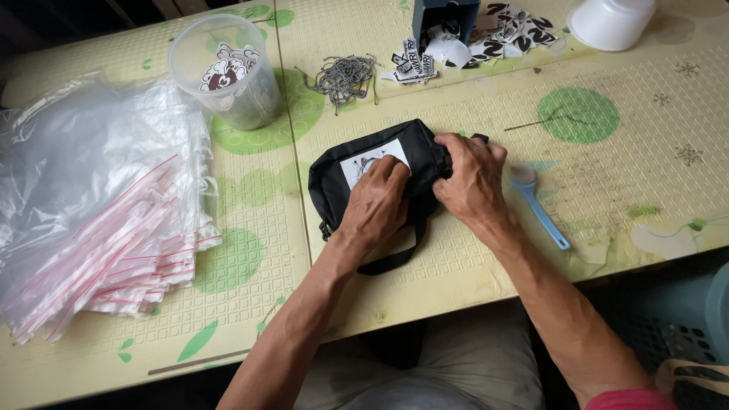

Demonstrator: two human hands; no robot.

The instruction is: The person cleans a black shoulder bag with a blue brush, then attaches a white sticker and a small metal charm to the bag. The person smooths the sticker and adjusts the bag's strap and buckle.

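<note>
Head view: both hands on a black pouch (380, 171).
Left hand (377, 201) presses its white label (363, 163); right hand (471, 178) grips the pouch's right end, long axis left-right.

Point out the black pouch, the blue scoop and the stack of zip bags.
black pouch (334, 171): head view, on its bare left end, beside the white label.
blue scoop (541, 215): head view, midway along its handle.
stack of zip bags (99, 220): head view, on the red-striped top bags.
</note>
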